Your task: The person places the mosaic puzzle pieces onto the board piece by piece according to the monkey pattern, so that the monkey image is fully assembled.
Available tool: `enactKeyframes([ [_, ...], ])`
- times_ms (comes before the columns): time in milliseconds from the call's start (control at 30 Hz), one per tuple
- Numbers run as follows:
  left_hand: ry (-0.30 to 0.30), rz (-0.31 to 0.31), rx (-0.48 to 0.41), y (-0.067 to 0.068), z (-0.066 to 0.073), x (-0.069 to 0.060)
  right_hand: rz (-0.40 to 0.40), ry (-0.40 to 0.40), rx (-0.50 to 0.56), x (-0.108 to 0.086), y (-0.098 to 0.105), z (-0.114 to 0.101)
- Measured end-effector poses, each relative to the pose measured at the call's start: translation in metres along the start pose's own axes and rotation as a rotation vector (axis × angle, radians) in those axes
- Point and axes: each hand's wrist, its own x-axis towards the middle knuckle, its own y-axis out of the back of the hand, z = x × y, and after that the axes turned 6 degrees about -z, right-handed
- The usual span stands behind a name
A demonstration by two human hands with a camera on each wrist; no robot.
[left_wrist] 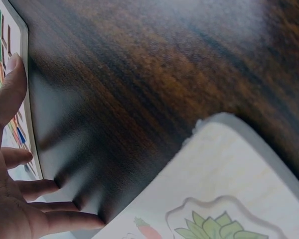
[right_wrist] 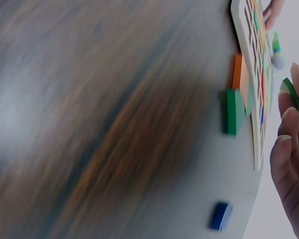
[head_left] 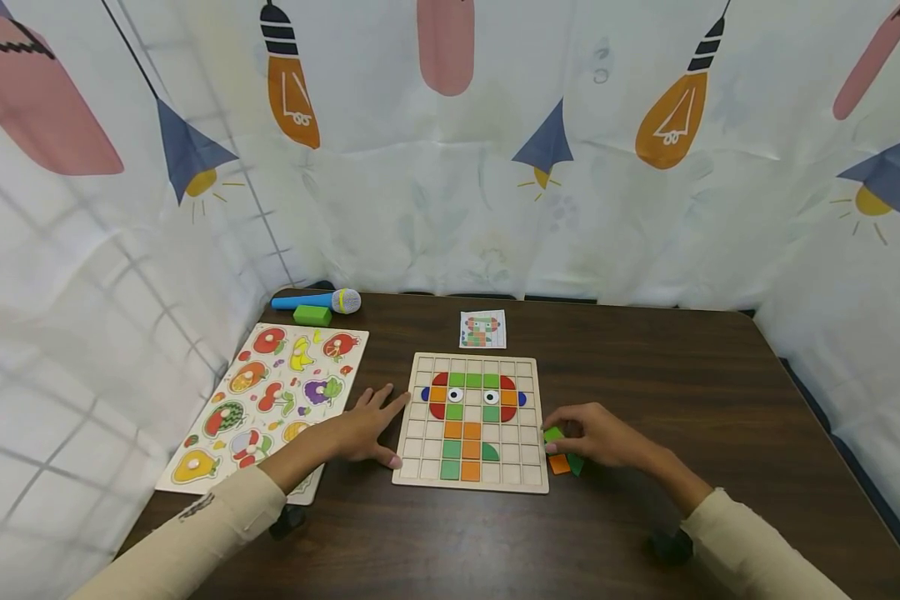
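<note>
My left hand (head_left: 363, 425) lies with fingers spread at the left edge of a wooden grid board (head_left: 413, 450), its thumb on the lower left corner. Colored pieces form a face and body pattern on that board, with red, orange, green and blue parts and two eye pieces (head_left: 455, 395). At the board's right edge my right hand (head_left: 603, 435) pinches a green block (right_wrist: 294, 93) between thumb and finger. Beneath that hand lie an orange block (head_left: 558, 464) and a dark green block (head_left: 575, 464). A blue block (right_wrist: 220, 216) shows on the table only in the right wrist view.
On the left lies a fruit puzzle board (head_left: 228, 477), partly under the left forearm. A blue toy microphone (head_left: 307, 302) and a green block (head_left: 312, 316) sit behind it. A small pattern card (head_left: 483, 329) lies beyond the grid board. Printed curtains (head_left: 435, 217) hang behind the table.
</note>
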Motion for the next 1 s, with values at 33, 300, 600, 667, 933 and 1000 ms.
enactKeyframes([
  [33, -0.001, 0.0, 0.0, 0.0, 0.0, 0.0, -0.002, 0.002, 0.003, 0.002, -0.002, -0.002],
  [300, 0.005, -0.003, -0.001, 0.001, 0.001, -0.002, -0.023, 0.017, 0.018, 0.022, -0.015, -0.017],
  [600, 0.005, -0.004, -0.003, 0.0, 0.002, -0.002, -0.055, 0.076, 0.041, 0.039, -0.022, -0.029],
  [667, 0.005, -0.002, -0.005, 0.0, 0.001, -0.002, -0.066, 0.072, 0.03, 0.043, -0.024, -0.032],
  [933, 0.008, 0.0, 0.001, 0.0, 0.001, -0.001, -0.081, 0.075, 0.006, 0.058, -0.033, -0.047],
  [1000, 0.008, -0.002, 0.0, 0.0, 0.001, -0.001, -0.075, 0.075, 0.007, 0.063, -0.037, -0.05],
])
